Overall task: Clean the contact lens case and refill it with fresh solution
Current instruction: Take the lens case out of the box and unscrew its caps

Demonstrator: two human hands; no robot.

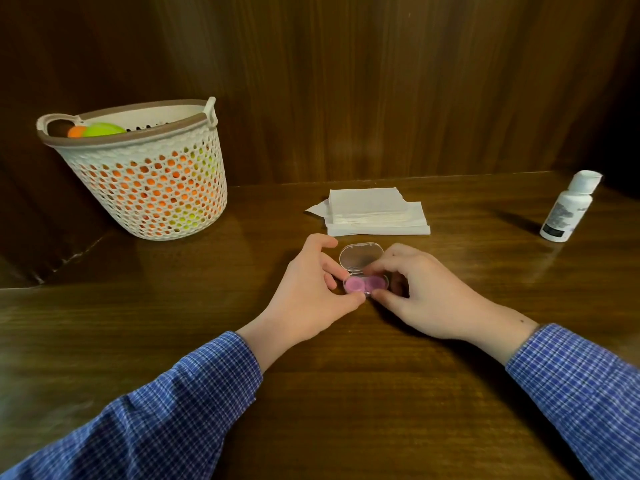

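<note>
A small clear plastic box (360, 257) lies on the wooden table with its lid swung open toward the back. Inside it sits a pink contact lens case (363, 285) with two round caps. My left hand (311, 289) pinches the box's left end between thumb and fingers. From the right, my right hand (419, 289) has its fingertips on the pink case's right cap. A white bottle of solution (566, 209) with a white cap stands far right, apart from both hands.
A stack of white tissues (374, 211) lies just behind the box. A white perforated basket (145, 171) holding orange and green items stands at the back left. Dark wood panelling closes off the table's far side.
</note>
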